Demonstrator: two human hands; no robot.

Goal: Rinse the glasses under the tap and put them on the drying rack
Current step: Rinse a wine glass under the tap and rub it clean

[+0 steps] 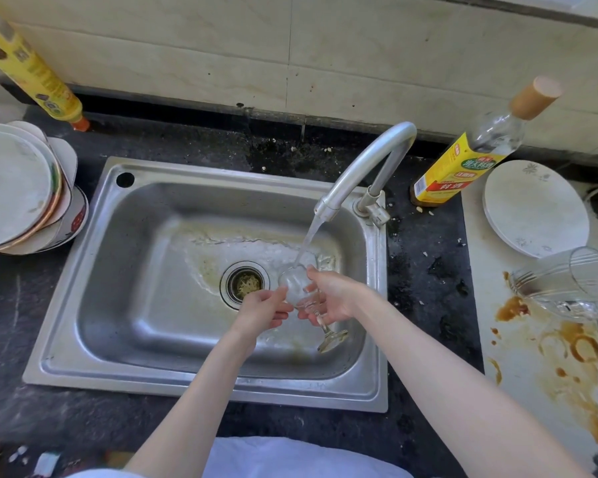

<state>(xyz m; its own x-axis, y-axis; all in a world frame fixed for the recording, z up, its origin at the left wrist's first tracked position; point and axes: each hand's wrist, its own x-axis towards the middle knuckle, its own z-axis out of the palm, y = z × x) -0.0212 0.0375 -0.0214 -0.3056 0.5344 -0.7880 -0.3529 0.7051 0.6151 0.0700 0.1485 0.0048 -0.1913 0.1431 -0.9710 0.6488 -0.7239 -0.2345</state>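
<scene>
While tap point(361, 170) runs, glass point(299, 288) between hands point(301, 305).

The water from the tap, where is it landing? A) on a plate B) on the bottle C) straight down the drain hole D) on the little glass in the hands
D: the stream from the tap falls onto the bowl of the stemmed glass, which the left hand and right hand hold over the sink, beside the drain.
</scene>
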